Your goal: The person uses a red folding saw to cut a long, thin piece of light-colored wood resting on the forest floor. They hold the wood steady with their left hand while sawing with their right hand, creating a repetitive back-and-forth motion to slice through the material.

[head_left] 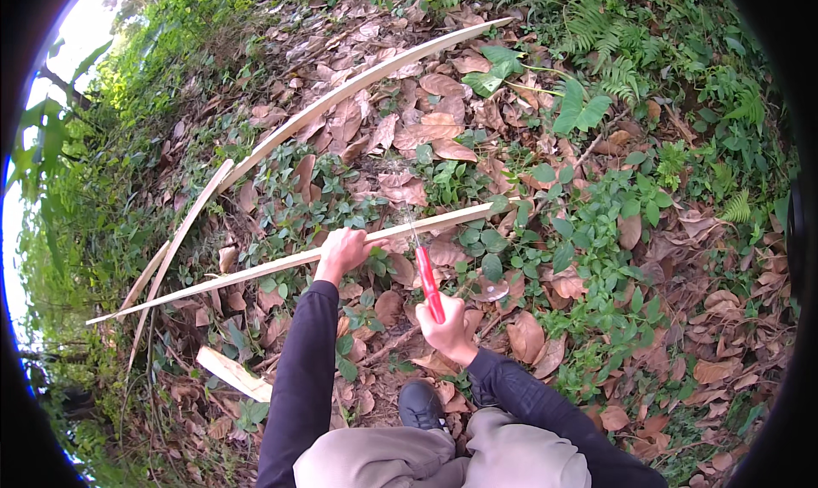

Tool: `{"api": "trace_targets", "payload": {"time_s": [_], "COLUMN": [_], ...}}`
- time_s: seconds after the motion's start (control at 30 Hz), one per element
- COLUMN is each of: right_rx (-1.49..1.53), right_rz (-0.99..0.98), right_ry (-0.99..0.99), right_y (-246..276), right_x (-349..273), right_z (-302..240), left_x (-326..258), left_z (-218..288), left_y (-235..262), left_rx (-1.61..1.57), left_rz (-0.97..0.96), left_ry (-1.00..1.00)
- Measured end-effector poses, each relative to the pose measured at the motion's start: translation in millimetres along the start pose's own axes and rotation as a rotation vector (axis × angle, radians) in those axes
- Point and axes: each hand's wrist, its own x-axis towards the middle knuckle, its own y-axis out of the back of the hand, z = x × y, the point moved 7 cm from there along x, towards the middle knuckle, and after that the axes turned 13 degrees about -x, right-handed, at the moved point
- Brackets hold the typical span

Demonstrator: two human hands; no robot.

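A long, narrow strip of pale wood (pixel 247 274) lies slantwise in front of me, just over the leaves. My left hand (pixel 342 254) is closed around it near its middle. Off to the right, my right hand (pixel 449 330) grips the red handle of a hand saw (pixel 429 285). Its thin blade reaches across the strip, to the right of my left hand; the blade is blurred, and I cannot make out its teeth or how deep it sits.
Beyond the strip lies a longer pale board (pixel 341 89), with another wooden strip (pixel 183 224) crossing its left end. A short wood piece (pixel 232 372) rests left of my left forearm. Dry brown leaves (pixel 439 130), green plants and ferns (pixel 596 36) cover the ground. My dark shoe (pixel 421 404) is below.
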Motion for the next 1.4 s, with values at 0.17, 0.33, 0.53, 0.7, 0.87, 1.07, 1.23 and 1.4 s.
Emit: {"api": "trace_targets", "payload": {"time_s": [0.17,0.33,0.53,0.7,0.87,1.07,1.23,1.4], "right_rx": [-0.065,-0.153,0.025,-0.027,-0.112,-0.148,0.025,-0.068], "right_rz": [-0.044,-0.091,0.000,0.007,-0.118,-0.098,0.029,-0.042], "right_ry": [-0.040,0.093,-0.052,-0.008,0.072,0.104,0.009,0.033], "right_y": [26,85,20,18,78,75,9,33], "right_x": [-46,-128,-16,-17,-113,-102,13,-40], "right_z": [32,14,13,14,6,9,11,22], "left_x": [8,11,-5,2,11,3,9,10], "left_z": [11,13,19,8,4,20,14,8], "left_y": [5,1,2,-2,2,7,15,8], "left_rx": [0.010,-0.026,0.010,0.005,0.013,0.010,0.012,0.005], "left_rz": [-0.074,-0.099,-0.021,-0.049,-0.059,0.009,0.020,-0.133], "left_ry": [0.008,0.035,0.022,-0.002,-0.016,0.004,0.021,0.065]}}
